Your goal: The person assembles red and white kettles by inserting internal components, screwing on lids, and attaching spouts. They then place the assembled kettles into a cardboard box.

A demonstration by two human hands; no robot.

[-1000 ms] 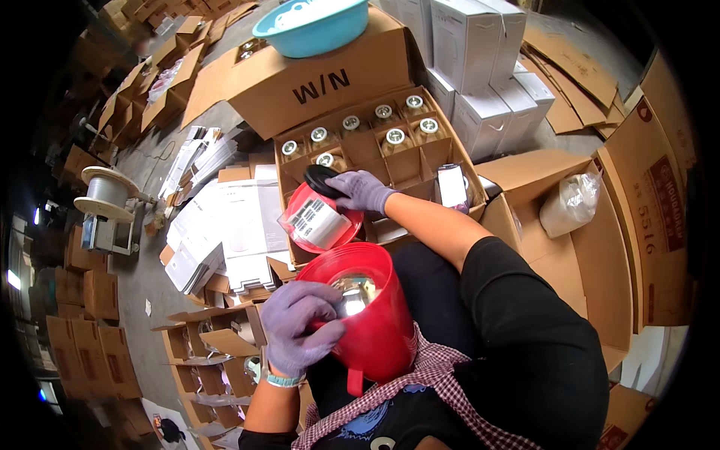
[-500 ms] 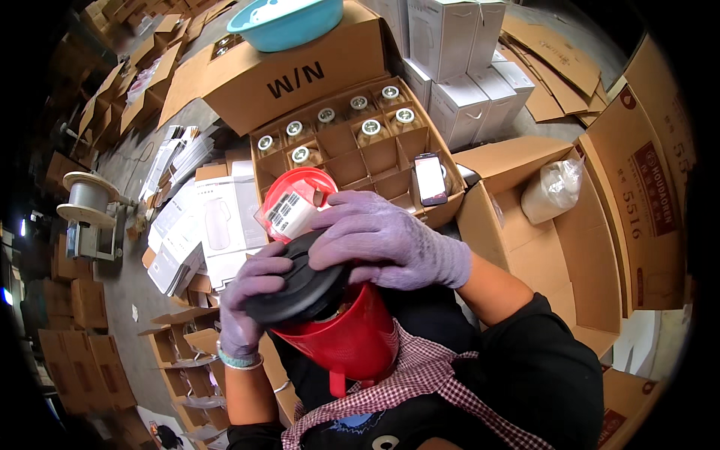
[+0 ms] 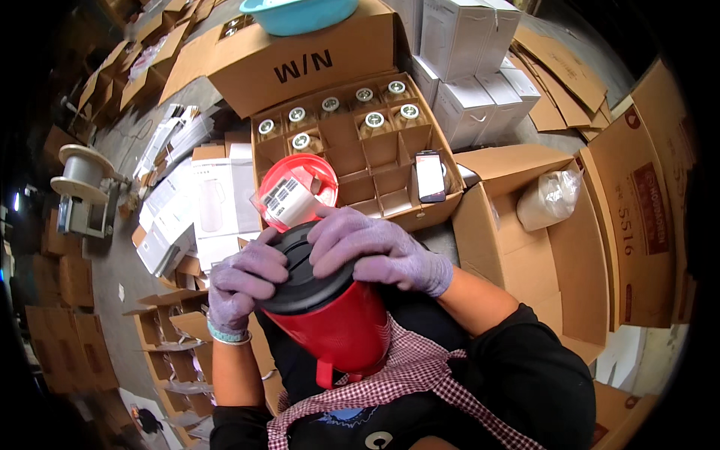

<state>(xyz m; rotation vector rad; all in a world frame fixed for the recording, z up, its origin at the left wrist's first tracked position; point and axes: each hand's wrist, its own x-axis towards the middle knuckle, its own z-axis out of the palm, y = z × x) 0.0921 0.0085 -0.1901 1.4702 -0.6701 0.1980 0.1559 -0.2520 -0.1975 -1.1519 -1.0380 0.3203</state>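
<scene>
On the near side of the divided carton point(image 3: 429, 216), in front of the wearer's body, a red jug point(image 3: 330, 326) is held with its long axis running away from the wearer and somewhat leftward. Its base end lies toward the checked apron point(image 3: 375, 397), and its covered mouth points toward the near left corner of the carton; its exact lean is hard to tell. A red handle point(image 3: 325, 373) juts from the side facing the wearer. Over the mouth sits a black lid point(image 3: 311, 289), its top face turned up to view.

Both hands wear pale purple gloves and are clamped on this lid, near each other. The left hand point(image 3: 246, 279) curls its fingers over the left of the rim; its thumb cannot be made out. The right hand point(image 3: 375, 251) lays bent fingers across the top, with the thumb along the right edge.

At the carton's near left corner, just beyond the lid, a red dish point(image 3: 325, 174) bears a white labelled packet point(image 3: 291, 201). Jars point(image 3: 375, 120) with silvery caps stand in the carton's cells. A phone point(image 3: 430, 176) leans at its near right, and right of the carton an open box point(image 3: 532, 262) holds a plastic-wrapped bundle point(image 3: 549, 201).
</scene>
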